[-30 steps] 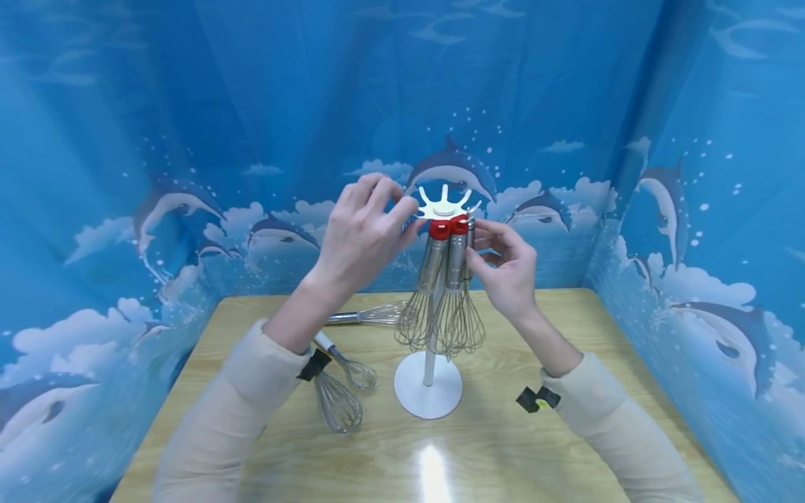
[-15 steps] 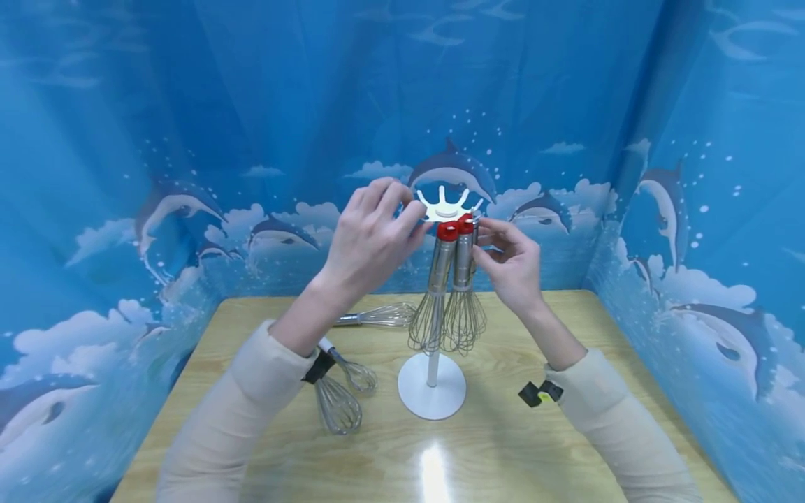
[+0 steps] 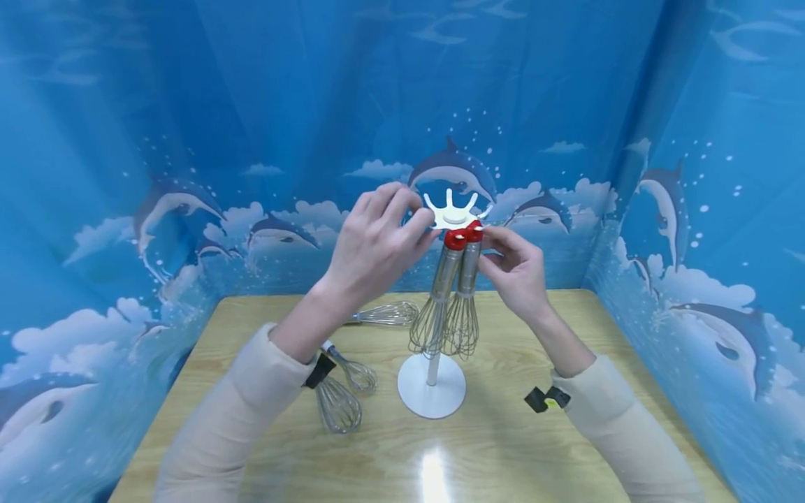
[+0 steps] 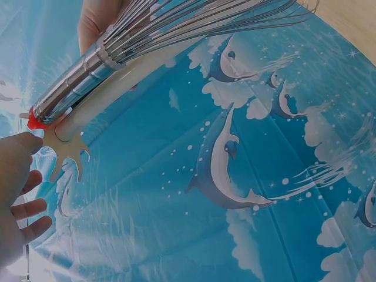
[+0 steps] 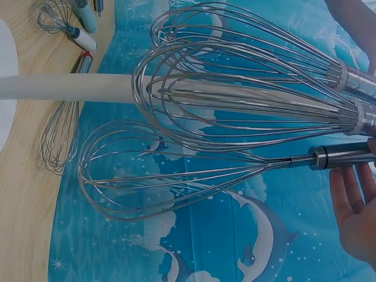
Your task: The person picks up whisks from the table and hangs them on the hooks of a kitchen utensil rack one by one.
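Note:
A white stand with a pronged top (image 3: 454, 218) bears two steel whisks with red handle ends, a left one (image 3: 445, 276) and a right one (image 3: 468, 272). At the left of the pronged top, my left hand (image 3: 377, 241) pinches a prong between thumb and index finger. In the left wrist view the other left-hand fingers (image 4: 36, 208) are spread. My right hand (image 3: 517, 269), right of the hanging whisks, grips the steel handle of a third whisk (image 5: 329, 157). Its wire loops hang beside the others in the right wrist view; the red-ended whisks hide it in the head view.
The stand's round base (image 3: 418, 398) rests on a wooden table (image 3: 503, 440). Left of it lie a whisk (image 3: 386, 314), a small white-handled whisk (image 3: 358, 374) and a larger whisk (image 3: 339, 409). A blue dolphin-print curtain (image 3: 283, 140) surrounds the table on three sides.
The stand's top and the red-ended whisks have shifted right, and its base slightly right. Both hands have moved a little right and down. The third whisk's handle has gone behind the red-ended ones.

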Demonstrator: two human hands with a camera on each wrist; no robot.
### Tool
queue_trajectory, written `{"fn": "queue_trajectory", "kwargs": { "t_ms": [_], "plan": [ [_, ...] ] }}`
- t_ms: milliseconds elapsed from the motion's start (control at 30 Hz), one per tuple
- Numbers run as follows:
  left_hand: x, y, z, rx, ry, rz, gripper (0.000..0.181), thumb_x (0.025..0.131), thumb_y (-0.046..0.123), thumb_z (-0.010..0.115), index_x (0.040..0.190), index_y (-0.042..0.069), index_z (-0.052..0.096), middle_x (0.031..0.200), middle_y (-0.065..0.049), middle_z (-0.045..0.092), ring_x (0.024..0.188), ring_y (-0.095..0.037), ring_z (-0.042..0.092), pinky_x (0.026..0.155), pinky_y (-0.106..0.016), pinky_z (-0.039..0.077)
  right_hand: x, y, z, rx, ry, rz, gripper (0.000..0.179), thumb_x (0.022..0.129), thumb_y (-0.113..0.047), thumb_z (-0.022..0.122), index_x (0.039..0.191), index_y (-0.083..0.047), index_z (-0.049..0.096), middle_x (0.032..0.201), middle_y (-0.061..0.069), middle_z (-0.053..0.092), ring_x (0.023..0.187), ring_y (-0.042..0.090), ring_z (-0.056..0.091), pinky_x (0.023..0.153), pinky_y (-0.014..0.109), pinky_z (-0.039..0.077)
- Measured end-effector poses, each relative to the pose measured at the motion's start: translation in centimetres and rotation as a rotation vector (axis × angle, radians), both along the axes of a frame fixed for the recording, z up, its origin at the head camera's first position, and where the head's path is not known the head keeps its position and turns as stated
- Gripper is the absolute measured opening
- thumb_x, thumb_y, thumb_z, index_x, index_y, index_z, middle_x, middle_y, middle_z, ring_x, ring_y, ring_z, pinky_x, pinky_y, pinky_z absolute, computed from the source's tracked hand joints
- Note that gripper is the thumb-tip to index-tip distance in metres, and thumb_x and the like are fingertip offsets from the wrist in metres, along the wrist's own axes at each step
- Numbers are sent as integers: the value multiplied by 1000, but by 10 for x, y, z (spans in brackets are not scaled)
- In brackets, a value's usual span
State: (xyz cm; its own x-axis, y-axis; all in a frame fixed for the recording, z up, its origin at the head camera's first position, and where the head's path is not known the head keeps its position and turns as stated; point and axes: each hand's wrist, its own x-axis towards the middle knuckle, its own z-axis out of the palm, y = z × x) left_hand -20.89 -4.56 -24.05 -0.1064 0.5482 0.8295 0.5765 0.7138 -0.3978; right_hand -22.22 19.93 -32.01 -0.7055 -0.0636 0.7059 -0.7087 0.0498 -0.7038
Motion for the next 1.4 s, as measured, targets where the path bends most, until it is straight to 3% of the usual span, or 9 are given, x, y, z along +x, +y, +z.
{"fn": "queue_trajectory", "kwargs": {
  "t_ms": [100, 300, 433, 700, 933, 1200, 1400],
  "plan": [
    [3, 0, 0, -4, -7, -5, 16, 98, 26, 75, 98, 11, 71, 106, -8, 72, 109, -30, 66, 87, -42, 58, 4, 1, -1, -13, 27, 15, 52, 88, 21, 63, 123, -16, 73, 110, -13, 75, 100, 3, 71, 85, 17, 61],
    [5, 0, -1, -4, 0, -2, 16, 98, 27, 74, 98, 11, 71, 106, -8, 72, 110, -31, 67, 87, -43, 59, 15, 1, -1, -27, 83, -3, 38, 90, 21, 62, 127, 12, 66, 114, -10, 75, 103, 6, 72, 86, 19, 61],
    [5, 0, -1, 3, 1, -6, 16, 97, 27, 75, 98, 11, 71, 105, -8, 72, 110, -31, 67, 87, -43, 59, 25, 0, 0, -42, 84, -32, 35, 91, 19, 62, 125, 20, 61, 113, -9, 76, 102, 6, 73, 86, 19, 62],
    [5, -1, -2, 2, 2, -1, 17, 97, 28, 74, 98, 11, 72, 105, -8, 72, 109, -31, 67, 85, -42, 59, 41, -5, -3, -36, 89, -134, 34, 90, 17, 65, 123, 18, 63, 112, -10, 74, 104, 4, 72, 84, 18, 61],
    [4, -2, -3, 6, -5, -17, 16, 97, 27, 75, 97, 11, 71, 105, -8, 72, 109, -31, 67, 85, -42, 59, 48, -18, -8, -20, 97, -197, 41, 84, 17, 73, 124, 14, 64, 111, -13, 72, 92, 4, 71, 81, 17, 60],
    [4, -1, -3, 8, -9, -27, 16, 97, 27, 75, 99, 12, 71, 106, -8, 73, 109, -30, 67, 84, -41, 59, 50, -27, -8, 33, 117, -271, 45, 84, 14, 77, 127, 10, 64, 112, -17, 67, 92, 0, 70, 80, 16, 60],
    [5, -1, -3, 0, -16, -13, 16, 99, 28, 74, 101, 12, 71, 108, -8, 73, 111, -30, 67, 86, -41, 59, 49, -29, -7, 34, 124, -284, 45, 85, 13, 77, 128, 9, 64, 111, -18, 66, 90, 1, 69, 77, 14, 59]
  ]
}}
